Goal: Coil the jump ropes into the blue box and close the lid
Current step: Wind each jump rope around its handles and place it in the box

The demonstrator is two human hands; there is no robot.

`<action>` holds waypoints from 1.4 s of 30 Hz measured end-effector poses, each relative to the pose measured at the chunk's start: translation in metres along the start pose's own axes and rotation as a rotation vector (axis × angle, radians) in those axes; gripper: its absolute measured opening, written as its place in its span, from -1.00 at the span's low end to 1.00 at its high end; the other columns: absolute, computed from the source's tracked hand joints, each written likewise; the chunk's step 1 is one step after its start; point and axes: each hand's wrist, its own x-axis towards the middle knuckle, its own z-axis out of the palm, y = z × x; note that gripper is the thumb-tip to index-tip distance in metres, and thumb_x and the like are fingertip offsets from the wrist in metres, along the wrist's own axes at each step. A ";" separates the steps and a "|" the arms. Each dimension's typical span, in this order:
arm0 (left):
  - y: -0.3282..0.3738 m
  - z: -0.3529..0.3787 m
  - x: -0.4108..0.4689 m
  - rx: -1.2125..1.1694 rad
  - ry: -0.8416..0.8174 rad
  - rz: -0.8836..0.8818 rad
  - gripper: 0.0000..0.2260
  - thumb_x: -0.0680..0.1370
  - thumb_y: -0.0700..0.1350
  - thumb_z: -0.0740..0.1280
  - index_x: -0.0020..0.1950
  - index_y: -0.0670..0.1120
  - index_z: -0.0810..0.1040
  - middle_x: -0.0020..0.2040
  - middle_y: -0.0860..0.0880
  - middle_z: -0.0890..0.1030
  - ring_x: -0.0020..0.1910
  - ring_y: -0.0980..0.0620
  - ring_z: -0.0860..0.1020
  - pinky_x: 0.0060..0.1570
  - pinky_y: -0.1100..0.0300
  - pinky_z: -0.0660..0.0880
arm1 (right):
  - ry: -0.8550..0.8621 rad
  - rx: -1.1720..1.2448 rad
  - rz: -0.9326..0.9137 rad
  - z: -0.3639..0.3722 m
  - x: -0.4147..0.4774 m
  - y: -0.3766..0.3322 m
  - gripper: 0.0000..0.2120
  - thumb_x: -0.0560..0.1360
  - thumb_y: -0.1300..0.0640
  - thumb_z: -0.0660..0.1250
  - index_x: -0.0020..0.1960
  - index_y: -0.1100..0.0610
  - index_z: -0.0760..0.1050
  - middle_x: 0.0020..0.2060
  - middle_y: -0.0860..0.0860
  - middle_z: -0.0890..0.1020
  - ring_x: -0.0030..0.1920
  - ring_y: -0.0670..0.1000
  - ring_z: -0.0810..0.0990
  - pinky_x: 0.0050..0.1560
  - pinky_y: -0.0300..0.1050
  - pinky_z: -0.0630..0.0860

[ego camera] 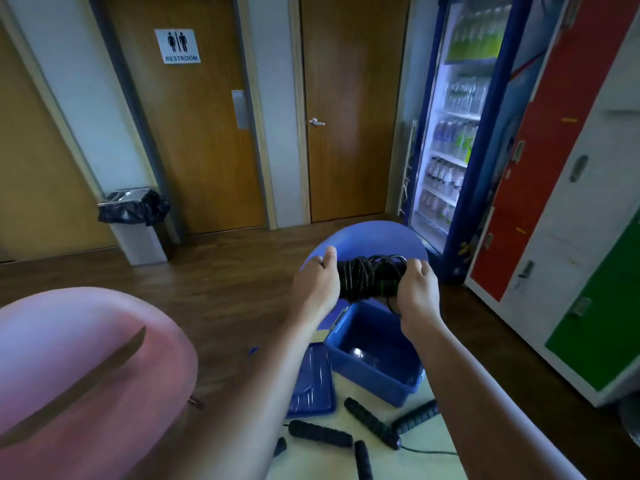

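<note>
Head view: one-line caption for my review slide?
Coiled jump rope gripped by the left hand and right hand above the open blue box; lid beside it, loose handles nearby.

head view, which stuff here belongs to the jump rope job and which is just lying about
Job: coiled jump rope gripped by left hand and right hand; blue box, open; lid beside it; loose rope handles.
Lying about: pink chair, blue chair, trash bin, drinks fridge, lockers.
</note>
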 end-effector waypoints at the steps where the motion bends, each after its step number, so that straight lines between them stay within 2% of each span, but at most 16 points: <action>1: 0.001 0.007 0.002 -0.004 0.023 -0.002 -0.45 0.70 0.21 -0.04 -0.27 -0.11 0.42 -0.29 -0.09 0.52 -0.15 -0.18 0.54 -0.31 0.06 0.27 | -0.003 -0.013 0.007 -0.001 0.005 0.004 -0.78 0.60 0.12 0.00 -0.19 0.14 0.29 -0.33 0.03 0.32 -0.33 0.03 0.24 -0.28 -0.04 0.20; 3: 0.000 0.022 0.007 0.001 0.063 0.004 -0.47 0.70 0.20 -0.03 -0.33 -0.07 0.34 -0.35 -0.04 0.46 -0.14 -0.21 0.55 -0.27 0.05 0.29 | -0.002 -0.044 0.011 -0.005 0.015 0.013 -0.77 0.59 0.14 0.01 -0.22 0.15 0.25 -0.34 0.04 0.29 -0.31 0.03 0.22 -0.28 -0.05 0.18; 6: -0.008 0.044 0.013 0.026 0.080 -0.011 -0.46 0.70 0.19 -0.05 -0.19 -0.15 0.46 -0.22 -0.12 0.58 -0.01 -0.23 0.58 -0.14 0.03 0.37 | 0.001 -0.050 0.022 -0.011 0.029 0.029 -0.73 0.59 0.14 0.02 -0.29 0.12 0.18 -0.38 0.02 0.26 -0.34 0.02 0.19 -0.33 -0.07 0.14; 8: -0.015 0.055 0.015 0.000 0.057 -0.020 -0.49 0.71 0.17 -0.05 -0.18 -0.14 0.45 -0.14 -0.15 0.62 0.01 -0.23 0.57 -0.06 0.01 0.40 | -0.015 -0.062 0.027 -0.014 0.037 0.038 -0.70 0.60 0.13 0.01 -0.31 0.10 0.17 -0.39 0.00 0.27 -0.35 0.02 0.19 -0.33 -0.06 0.15; 11: -0.020 0.066 0.017 -0.038 -0.037 -0.046 -0.49 0.69 0.22 -0.04 -0.17 -0.12 0.42 -0.18 -0.10 0.59 -0.05 -0.19 0.57 -0.02 -0.01 0.45 | -0.034 -0.113 0.005 -0.023 0.050 0.048 -0.68 0.63 0.11 0.00 -0.29 0.09 0.22 -0.37 0.00 0.31 -0.35 0.00 0.22 -0.30 -0.06 0.18; 13: -0.021 0.071 0.023 0.007 -0.137 -0.039 -0.51 0.66 0.27 0.04 0.00 -0.13 0.47 -0.07 -0.11 0.62 -0.02 -0.14 0.56 0.01 0.00 0.46 | -0.041 -0.139 -0.004 -0.030 0.062 0.054 -0.68 0.64 0.09 0.00 -0.29 0.07 0.23 -0.37 -0.01 0.32 -0.36 0.00 0.23 -0.27 -0.03 0.20; 15: -0.019 0.073 0.030 0.077 -0.234 0.066 -0.60 0.62 0.25 0.22 0.20 -0.05 0.48 0.18 -0.05 0.59 0.16 -0.02 0.54 0.05 0.10 0.38 | -0.054 -0.158 -0.002 -0.037 0.076 0.059 -0.68 0.63 0.07 0.01 -0.31 0.04 0.23 -0.37 -0.02 0.32 -0.36 0.01 0.24 -0.26 -0.03 0.21; 18: -0.012 0.077 0.041 0.237 -0.528 0.262 -0.40 0.50 0.21 0.45 0.47 0.08 0.35 0.43 0.03 0.45 0.39 0.06 0.43 0.21 0.17 0.36 | -0.090 -0.212 0.031 -0.045 0.095 0.066 -0.67 0.63 0.06 0.03 -0.30 0.06 0.27 -0.36 0.00 0.35 -0.31 0.04 0.31 -0.24 -0.05 0.25; 21: -0.004 0.095 0.048 0.474 -0.697 0.343 -0.24 0.39 0.16 0.55 0.50 0.21 0.26 0.40 0.09 0.47 0.34 0.05 0.45 0.14 0.14 0.40 | -0.142 -0.203 0.127 -0.049 0.114 0.075 -0.68 0.61 0.01 0.06 -0.26 0.10 0.37 -0.30 0.07 0.45 -0.23 0.15 0.46 -0.18 0.08 0.45; 23: -0.002 0.110 0.055 0.524 -0.671 0.372 -0.25 0.34 0.14 0.57 0.45 0.23 0.31 0.35 0.08 0.51 0.30 0.01 0.49 0.08 0.13 0.42 | -0.169 -0.198 0.191 -0.051 0.128 0.088 -0.68 0.56 -0.07 0.08 -0.14 0.09 0.50 -0.17 0.14 0.59 -0.07 0.24 0.61 -0.03 0.15 0.57; 25: -0.006 0.126 0.061 0.540 -0.642 0.372 -0.29 0.30 0.15 0.57 0.39 0.23 0.35 0.28 0.07 0.56 0.25 -0.02 0.53 0.02 0.13 0.44 | -0.188 -0.214 0.221 -0.054 0.143 0.100 -0.64 0.53 -0.14 0.09 -0.06 0.07 0.54 -0.05 0.17 0.65 0.03 0.26 0.63 0.03 0.14 0.57; 27: -0.015 0.142 0.065 0.542 -0.630 0.330 -0.34 0.29 0.15 0.55 0.34 0.21 0.39 0.20 0.06 0.60 0.18 -0.03 0.56 -0.06 0.14 0.43 | -0.196 -0.251 0.215 -0.058 0.153 0.108 -0.63 0.57 -0.17 0.10 -0.04 0.07 0.53 -0.04 0.15 0.64 0.01 0.22 0.62 0.09 0.16 0.56; 31: -0.050 0.175 0.071 0.523 -0.598 0.160 -0.47 0.29 0.16 0.50 0.16 0.14 0.36 0.03 0.03 0.59 0.01 -0.08 0.56 -0.15 0.07 0.50 | -0.134 -0.375 0.162 -0.073 0.163 0.133 -0.61 0.65 -0.04 0.04 -0.05 0.22 0.49 -0.20 0.12 0.55 -0.22 0.10 0.48 -0.19 -0.03 0.38; 35: -0.082 0.212 0.073 0.513 -0.552 -0.037 -0.46 0.35 0.15 0.49 0.18 0.01 0.33 -0.04 -0.09 0.58 -0.12 -0.13 0.57 -0.23 0.06 0.47 | -0.066 -0.546 0.139 -0.086 0.158 0.179 -0.74 0.59 0.09 0.19 -0.13 0.26 0.51 -0.23 0.12 0.61 -0.23 0.11 0.51 -0.30 -0.08 0.35; 39: -0.110 0.250 0.072 0.502 -0.540 -0.181 -0.37 0.37 0.15 0.50 0.27 -0.03 0.26 0.08 -0.13 0.55 0.01 -0.23 0.58 -0.14 -0.01 0.54 | -0.122 -0.647 0.190 -0.088 0.151 0.227 -0.80 0.52 0.03 0.35 0.02 0.15 0.56 -0.10 0.06 0.66 -0.03 0.12 0.60 -0.11 -0.07 0.48; 42: -0.125 0.277 0.070 0.526 -0.535 -0.242 -0.32 0.40 0.14 0.50 0.35 -0.06 0.24 0.20 -0.17 0.53 0.15 -0.28 0.55 -0.05 -0.01 0.52 | -0.146 -0.647 0.206 -0.089 0.147 0.246 -0.79 0.51 0.07 0.40 0.08 0.17 0.58 -0.03 0.07 0.67 0.06 0.13 0.60 0.01 -0.04 0.51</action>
